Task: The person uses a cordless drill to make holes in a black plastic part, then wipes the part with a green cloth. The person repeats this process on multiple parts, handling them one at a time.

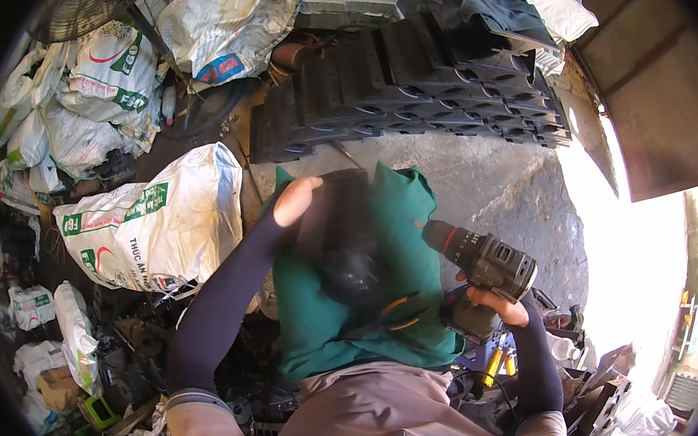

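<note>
A black part (339, 242), smeared by motion and glossy near its lower end, lies across the green cloth (307, 338) on my lap. At its upper left edge my left hand (294, 201) is closed on it, with the fingers partly hidden. My right hand (499, 305) is wrapped round the grip of a black cordless drill (481, 257) with a red ring. The drill's bit points left, over the cloth and apart from the part. Lower on the cloth lies a tool with orange and black handles (395, 308), probably pliers.
Ahead, stacked black angular pieces (409, 83) stand on the concrete floor (499, 185). White printed sacks (160, 219) crowd the left side, below a fan (78, 8). Yellow-handled tools (495, 367) sit beside my right forearm. A metal door panel (670, 96) hangs at upper right.
</note>
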